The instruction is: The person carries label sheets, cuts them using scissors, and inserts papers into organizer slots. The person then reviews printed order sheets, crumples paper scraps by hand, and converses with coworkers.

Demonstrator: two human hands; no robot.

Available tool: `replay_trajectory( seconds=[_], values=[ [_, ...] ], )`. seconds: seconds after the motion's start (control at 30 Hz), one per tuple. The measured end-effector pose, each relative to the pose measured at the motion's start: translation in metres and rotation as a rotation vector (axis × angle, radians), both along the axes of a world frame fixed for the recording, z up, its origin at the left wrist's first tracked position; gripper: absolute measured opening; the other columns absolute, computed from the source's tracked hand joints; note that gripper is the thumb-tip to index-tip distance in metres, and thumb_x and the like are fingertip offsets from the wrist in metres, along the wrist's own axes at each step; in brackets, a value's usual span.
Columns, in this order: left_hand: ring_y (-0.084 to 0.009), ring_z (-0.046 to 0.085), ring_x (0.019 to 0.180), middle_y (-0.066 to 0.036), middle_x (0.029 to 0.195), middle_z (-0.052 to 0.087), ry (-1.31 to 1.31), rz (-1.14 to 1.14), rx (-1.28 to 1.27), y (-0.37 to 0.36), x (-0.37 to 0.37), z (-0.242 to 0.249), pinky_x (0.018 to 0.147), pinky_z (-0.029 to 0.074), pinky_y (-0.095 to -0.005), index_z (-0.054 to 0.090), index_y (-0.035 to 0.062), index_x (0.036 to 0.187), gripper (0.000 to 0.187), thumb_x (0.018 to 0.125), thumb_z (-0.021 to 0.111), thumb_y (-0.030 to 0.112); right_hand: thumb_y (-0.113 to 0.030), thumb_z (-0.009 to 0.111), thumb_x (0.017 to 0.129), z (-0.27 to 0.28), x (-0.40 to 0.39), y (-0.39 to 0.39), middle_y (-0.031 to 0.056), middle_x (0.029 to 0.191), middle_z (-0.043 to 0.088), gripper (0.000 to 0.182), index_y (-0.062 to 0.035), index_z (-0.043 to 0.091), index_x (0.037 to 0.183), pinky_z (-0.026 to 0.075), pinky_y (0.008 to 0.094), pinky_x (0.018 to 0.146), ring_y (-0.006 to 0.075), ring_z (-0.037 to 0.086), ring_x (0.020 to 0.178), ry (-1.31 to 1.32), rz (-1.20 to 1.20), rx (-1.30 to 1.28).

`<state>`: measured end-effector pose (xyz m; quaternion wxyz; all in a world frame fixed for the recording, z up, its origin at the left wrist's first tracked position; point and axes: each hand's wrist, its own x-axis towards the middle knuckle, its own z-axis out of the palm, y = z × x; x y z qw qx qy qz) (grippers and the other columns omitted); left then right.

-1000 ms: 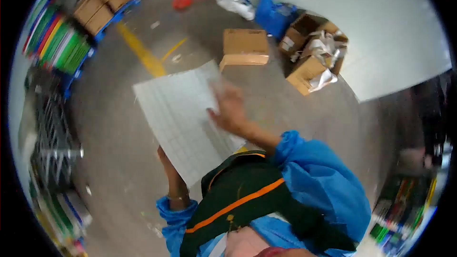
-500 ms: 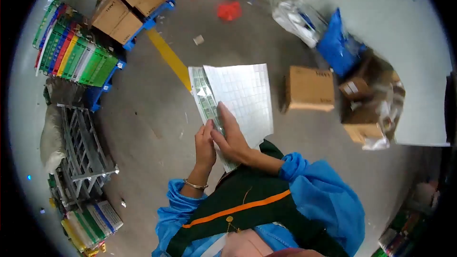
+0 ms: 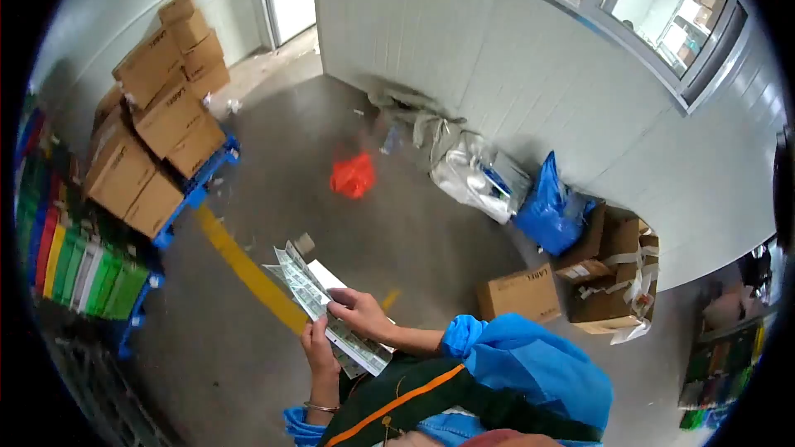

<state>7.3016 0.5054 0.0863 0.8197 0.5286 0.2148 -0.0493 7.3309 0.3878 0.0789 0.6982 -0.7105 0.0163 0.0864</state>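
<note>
A small bundle of printed sheets [image 3: 305, 288] with green-and-white patterns is held in front of my body, its far ends fanned apart. My left hand [image 3: 320, 349] is closed on the near left edge of the sheets, thumb up along the side. Across the top from the right comes my right hand [image 3: 363, 316], its fingers closed on the sheets' right edge. A plain white sheet [image 3: 325, 274] shows beneath the printed ones. The parts of the fingers under the paper are hidden.
Cardboard cartons [image 3: 149, 161] are stacked on a blue pallet [image 3: 199, 190] at left, near stacked coloured sheets [image 3: 79, 273]. A red bag [image 3: 353, 175] lies on the floor. Along the wall are a blue bag [image 3: 548, 211], a closed carton [image 3: 520, 294] and an open carton [image 3: 609, 302].
My view has tilted up, bringing the wall window and doorway into sight. The broad white sheet that lay facing me is now mostly hidden, and the sheets' far ends have fanned apart.
</note>
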Motion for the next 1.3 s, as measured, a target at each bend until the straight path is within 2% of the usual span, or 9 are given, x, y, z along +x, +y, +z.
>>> replay_trajectory(
  seconds=[0.37, 0.7, 0.73, 0.8, 0.93, 1.0, 1.07, 1.2, 1.3],
  values=[
    [-0.01, 0.05, 0.072, -0.003, 0.083, 0.055, 0.011, -0.384, 0.131, 0.078, 0.481, 0.008, 0.063, 0.041, -0.0249, 0.055, 0.0002, 0.093, 0.024, 0.087, 0.047, 0.022, -0.024, 0.056, 0.081, -0.009, 0.444, 0.077, 0.01, 0.081, 0.064, 0.032, 0.0042, 0.06, 0.095, 0.045, 0.025, 0.063, 0.0101, 0.057, 0.073, 0.076, -0.476, -0.008],
    [-0.0104, 0.05, 0.076, -0.004, 0.083, 0.055, -0.296, -0.391, 0.567, 0.069, 0.884, -0.031, 0.067, 0.041, -0.0243, 0.054, -0.0019, 0.092, 0.022, 0.089, 0.044, 0.017, -0.02, 0.061, 0.076, -0.038, 0.837, 0.062, 0.0116, 0.078, 0.061, 0.017, -0.0071, 0.063, 0.088, 0.048, 0.0307, 0.061, 0.0255, 0.06, 0.071, -0.324, -0.562, -0.301],
    [-0.0112, 0.05, 0.08, -0.005, 0.086, 0.055, -0.456, -0.437, 0.876, 0.071, 0.918, -0.029, 0.07, 0.041, -0.0241, 0.053, -0.0016, 0.095, 0.023, 0.09, 0.042, 0.018, -0.018, 0.06, 0.076, -0.023, 0.877, 0.066, 0.0118, 0.077, 0.06, 0.016, -0.0075, 0.062, 0.087, 0.047, 0.0335, 0.061, 0.0273, 0.058, 0.07, -0.373, -0.466, -0.4],
    [-0.0127, 0.05, 0.087, -0.007, 0.093, 0.054, -0.415, -0.513, 0.865, 0.081, 0.976, -0.022, 0.075, 0.04, -0.0241, 0.052, -0.0009, 0.101, 0.026, 0.091, 0.041, 0.02, -0.016, 0.058, 0.074, 0.003, 0.934, 0.069, 0.0091, 0.082, 0.059, 0.015, -0.0071, 0.057, 0.087, 0.046, 0.0364, 0.064, 0.0285, 0.056, 0.077, -0.398, -0.357, -0.311],
    [-0.0148, 0.049, 0.093, -0.008, 0.101, 0.052, -0.027, -0.288, -0.108, 0.084, 1.107, -0.019, 0.08, 0.04, -0.0262, 0.049, 0.0006, 0.107, 0.031, 0.091, 0.038, 0.025, -0.016, 0.058, 0.073, -0.019, 1.068, 0.095, 0.0091, 0.084, 0.059, 0.016, -0.0068, 0.057, 0.086, 0.047, 0.035, 0.064, 0.0275, 0.056, 0.078, -0.42, -0.363, -0.297],
    [-0.0147, 0.049, 0.094, -0.009, 0.101, 0.052, -0.11, -0.392, 0.17, 0.082, 1.17, -0.012, 0.081, 0.04, -0.027, 0.05, 0.0021, 0.105, 0.032, 0.092, 0.036, 0.027, -0.015, 0.059, 0.072, -0.034, 1.129, 0.107, 0.009, 0.086, 0.059, 0.016, -0.0062, 0.057, 0.085, 0.047, 0.0343, 0.065, 0.0268, 0.055, 0.08, -0.4, -0.338, -0.322],
    [-0.0149, 0.049, 0.094, -0.008, 0.101, 0.053, -0.495, -0.522, 0.901, 0.093, 1.231, -0.034, 0.081, 0.04, -0.0282, 0.052, 0.0046, 0.102, 0.033, 0.091, 0.033, 0.03, -0.014, 0.059, 0.071, -0.047, 1.195, 0.12, 0.0101, 0.092, 0.058, 0.017, -0.0051, 0.057, 0.085, 0.046, 0.0344, 0.069, 0.0272, 0.054, 0.084, -0.479, -0.394, -0.294],
    [-0.0134, 0.051, 0.085, -0.006, 0.092, 0.056, 0.049, -0.594, -0.015, 0.137, 1.419, -0.043, 0.072, 0.042, -0.0263, 0.054, 0.0042, 0.094, 0.023, 0.088, 0.046, 0.024, -0.014, 0.06, 0.069, -0.059, 1.333, 0.149, 0.0123, 0.106, 0.054, 0.024, -0.0034, 0.057, 0.091, 0.043, 0.037, 0.079, 0.0292, 0.051, 0.094, -0.626, -0.496, -0.296],
    [-0.0104, 0.053, 0.076, -0.006, 0.086, 0.058, 0.012, -0.646, 0.304, 0.144, 1.546, -0.022, 0.067, 0.042, -0.0228, 0.057, 0.0037, 0.089, 0.016, 0.085, 0.052, 0.019, -0.012, 0.061, 0.069, -0.044, 1.426, 0.149, 0.0148, 0.111, 0.05, 0.032, -0.0035, 0.056, 0.099, 0.04, 0.0402, 0.084, 0.0319, 0.049, 0.096, -0.649, -0.654, -0.192]
  ],
)
